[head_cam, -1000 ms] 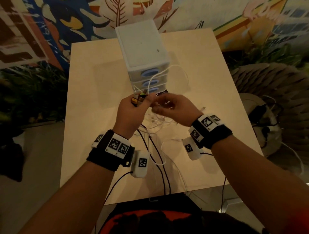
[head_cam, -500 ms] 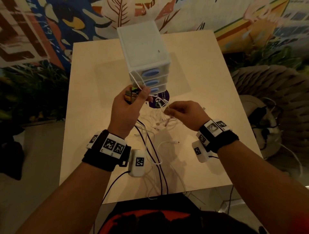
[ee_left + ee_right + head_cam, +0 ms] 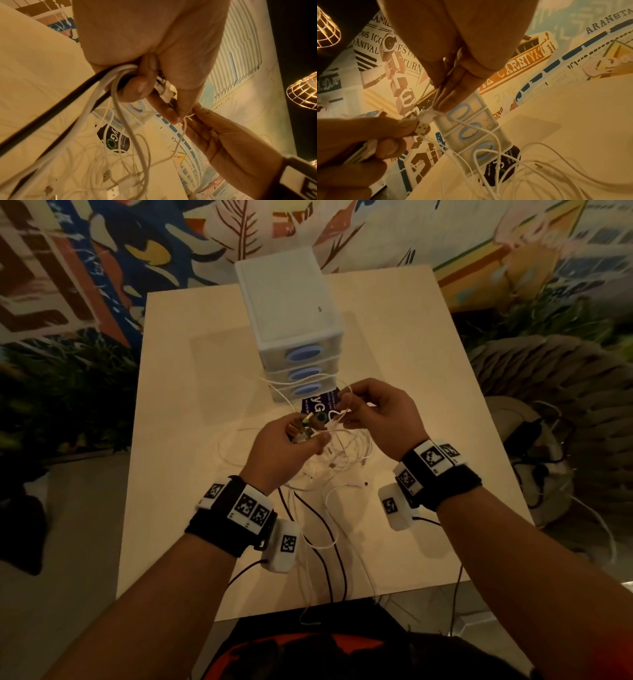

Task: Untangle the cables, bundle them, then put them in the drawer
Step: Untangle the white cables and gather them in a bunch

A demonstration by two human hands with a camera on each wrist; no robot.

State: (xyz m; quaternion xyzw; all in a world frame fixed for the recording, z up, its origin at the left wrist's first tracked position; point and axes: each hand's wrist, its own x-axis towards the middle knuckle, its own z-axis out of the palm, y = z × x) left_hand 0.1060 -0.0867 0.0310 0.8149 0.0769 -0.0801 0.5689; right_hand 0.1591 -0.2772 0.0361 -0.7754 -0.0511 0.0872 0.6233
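White cable (image 3: 337,419) spans short gap between my hands: left hand (image 3: 287,453) near, gripping plug bundle (image 3: 305,429); right hand (image 3: 376,416) farther right, pinching strand.

Relative to the drawer unit (image 3: 291,337): the left hand (image 3: 287,453), gripping a cluster of plugs (image 3: 305,428) and several cables (image 3: 342,453), has dropped from just in front of the lowest drawer (image 3: 303,390) to a position farther toward the person. The right hand (image 3: 380,416), pinching one thin white cable (image 3: 337,419), has moved up and inward, closer to the lowest drawer, so that its fingertips now nearly meet the left hand's. A loop of white cable now crosses the fronts of the lower drawers.
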